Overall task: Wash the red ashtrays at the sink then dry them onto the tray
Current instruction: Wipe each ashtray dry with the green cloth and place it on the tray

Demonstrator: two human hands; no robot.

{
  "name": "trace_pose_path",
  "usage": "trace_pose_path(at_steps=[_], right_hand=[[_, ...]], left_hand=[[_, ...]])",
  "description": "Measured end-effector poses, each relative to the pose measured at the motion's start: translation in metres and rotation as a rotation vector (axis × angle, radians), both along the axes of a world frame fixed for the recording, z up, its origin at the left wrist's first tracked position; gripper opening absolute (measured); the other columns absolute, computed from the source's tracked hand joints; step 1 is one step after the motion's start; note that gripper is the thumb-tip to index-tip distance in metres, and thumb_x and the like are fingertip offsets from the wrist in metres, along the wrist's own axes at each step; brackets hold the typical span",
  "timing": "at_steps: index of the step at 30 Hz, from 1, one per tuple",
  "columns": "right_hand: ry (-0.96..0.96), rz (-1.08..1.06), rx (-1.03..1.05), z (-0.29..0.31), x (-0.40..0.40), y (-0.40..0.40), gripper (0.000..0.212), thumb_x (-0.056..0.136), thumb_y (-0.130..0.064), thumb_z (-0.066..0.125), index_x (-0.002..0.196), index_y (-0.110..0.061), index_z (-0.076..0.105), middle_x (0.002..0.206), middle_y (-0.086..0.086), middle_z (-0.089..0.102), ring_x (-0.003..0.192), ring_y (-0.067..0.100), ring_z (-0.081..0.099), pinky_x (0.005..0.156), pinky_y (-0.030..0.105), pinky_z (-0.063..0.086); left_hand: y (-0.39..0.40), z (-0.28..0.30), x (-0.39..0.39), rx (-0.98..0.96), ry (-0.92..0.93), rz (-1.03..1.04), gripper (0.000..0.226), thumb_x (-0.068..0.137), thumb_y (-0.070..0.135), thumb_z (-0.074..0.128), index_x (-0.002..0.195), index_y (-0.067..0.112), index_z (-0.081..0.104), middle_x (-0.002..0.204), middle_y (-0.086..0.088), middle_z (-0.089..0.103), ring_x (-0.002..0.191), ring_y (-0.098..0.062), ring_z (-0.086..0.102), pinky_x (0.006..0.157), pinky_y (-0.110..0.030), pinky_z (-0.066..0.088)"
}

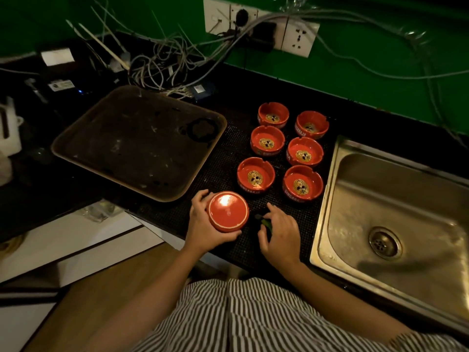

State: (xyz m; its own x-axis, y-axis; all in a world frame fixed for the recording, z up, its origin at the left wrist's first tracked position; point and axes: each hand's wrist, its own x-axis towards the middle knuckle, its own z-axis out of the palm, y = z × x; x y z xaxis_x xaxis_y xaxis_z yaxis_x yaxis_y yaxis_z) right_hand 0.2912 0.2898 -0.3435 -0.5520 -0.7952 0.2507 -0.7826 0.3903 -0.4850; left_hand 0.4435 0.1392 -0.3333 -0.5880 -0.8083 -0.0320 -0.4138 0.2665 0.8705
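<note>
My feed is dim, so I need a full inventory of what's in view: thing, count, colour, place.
upright ashtrays: six, red, on the mat between tray and sink
upturned ashtray: one, red, in left hand
tray: one, brown, left on the counter
sink: one, steel, right
mat: one, black, under the ashtrays
wall sockets: white, on the green wall, cables below
left hand: grips the upturned ashtray
right hand: on a small dark-green item, unclear
</note>
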Motion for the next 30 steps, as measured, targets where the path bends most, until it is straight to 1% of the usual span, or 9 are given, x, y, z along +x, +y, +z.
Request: trace_pose_path(at_steps=[4, 8, 11, 14, 19, 22, 26, 28, 30], right_hand=[[-0.004, 0.020, -0.016, 0.000, -0.002, 0.000, 0.025, 0.082, -0.025, 0.055, 0.102, -0.012, 0.061, 0.131, 0.007, 0.058, 0.120, 0.021, 0.054, 0.096, 0.040, 0.043], [-0.006, 0.028, -0.018, 0.000, -0.003, 0.000, 0.025, 0.082, -0.026, 0.055, 0.102, -0.012, 0.061, 0.130, 0.006, 0.059, 0.120, 0.020, 0.055, 0.098, 0.039, 0.042], [0.000, 0.034, -0.010, 0.000, -0.003, 0.000, 0.025, 0.081, -0.025, 0.057, 0.102, -0.013, 0.062, 0.129, 0.006, 0.060, 0.120, 0.020, 0.055, 0.098, 0.039, 0.041], [0.006, 0.038, 0.002, 0.000, -0.004, 0.000, 0.024, 0.080, -0.024, 0.059, 0.101, -0.013, 0.062, 0.128, 0.007, 0.061, 0.119, 0.022, 0.056, 0.097, 0.041, 0.043], [0.006, 0.047, 0.013, 0.001, -0.004, 0.000, 0.025, 0.078, -0.022, 0.064, 0.101, -0.013, 0.061, 0.127, 0.008, 0.061, 0.119, 0.023, 0.056, 0.098, 0.041, 0.042], [0.007, 0.044, 0.015, 0.001, -0.003, 0.000, 0.024, 0.080, -0.026, 0.058, 0.101, -0.014, 0.062, 0.128, 0.006, 0.061, 0.120, 0.022, 0.055, 0.099, 0.040, 0.041], [0.010, 0.045, -0.001, 0.001, -0.004, 0.000, 0.025, 0.081, -0.028, 0.054, 0.100, -0.014, 0.061, 0.127, 0.006, 0.061, 0.118, 0.022, 0.056, 0.098, 0.041, 0.042], [0.007, 0.043, 0.002, 0.000, -0.003, 0.000, 0.025, 0.080, -0.028, 0.054, 0.100, -0.014, 0.061, 0.128, 0.006, 0.061, 0.119, 0.023, 0.055, 0.098, 0.043, 0.043], [0.004, 0.039, 0.005, 0.000, -0.003, 0.000, 0.026, 0.079, -0.028, 0.054, 0.100, -0.014, 0.062, 0.130, 0.007, 0.060, 0.120, 0.023, 0.055, 0.099, 0.044, 0.042]], left_hand=[[-0.001, 0.004, 0.007, 0.051, 0.188, 0.146, 0.112, 0.047, 0.035, 0.096, 0.129, 0.033, 0.021, 0.131, 0.009, 0.045, 0.124, -0.005, 0.049, 0.100, -0.022, 0.044], [-0.012, 0.018, 0.010, 0.035, 0.185, 0.157, 0.102, 0.049, 0.034, 0.097, 0.126, 0.035, 0.030, 0.125, 0.018, 0.044, 0.117, 0.001, 0.050, 0.092, -0.021, 0.049], [-0.029, 0.030, 0.008, -0.087, 0.050, 0.022, 0.100, 0.048, 0.046, 0.093, 0.130, 0.036, 0.036, 0.129, 0.008, 0.043, 0.120, -0.012, 0.048, 0.098, -0.034, 0.048], [-0.044, 0.044, 0.003, -0.166, -0.121, -0.161, 0.102, 0.048, 0.053, 0.085, 0.138, 0.037, 0.038, 0.133, 0.007, 0.029, 0.128, -0.015, 0.031, 0.109, -0.044, 0.040], [-0.059, 0.058, -0.012, -0.319, -0.467, -0.546, 0.126, 0.053, 0.044, 0.086, 0.153, 0.039, 0.010, 0.140, 0.003, 0.023, 0.132, -0.018, 0.017, 0.112, -0.036, 0.029], [-0.059, 0.054, -0.014, -0.335, -0.539, -0.660, 0.133, 0.053, 0.040, 0.086, 0.153, 0.039, 0.000, 0.145, 0.003, 0.025, 0.134, -0.018, 0.018, 0.113, -0.038, 0.029], [-0.050, 0.048, -0.005, -0.330, -0.458, -0.560, 0.129, 0.055, 0.046, 0.085, 0.154, 0.034, 0.003, 0.152, 0.004, 0.024, 0.141, -0.017, 0.019, 0.119, -0.046, 0.021], [-0.033, 0.037, -0.001, -0.337, -0.444, -0.369, 0.132, 0.053, 0.066, 0.082, 0.154, 0.031, 0.004, 0.158, 0.003, 0.018, 0.145, -0.019, 0.016, 0.118, -0.052, 0.021], [-0.009, 0.024, 0.000, -0.249, -0.378, -0.096, 0.135, 0.048, 0.079, 0.076, 0.153, 0.027, 0.009, 0.156, 0.000, 0.018, 0.143, -0.021, 0.019, 0.117, -0.047, 0.026]])
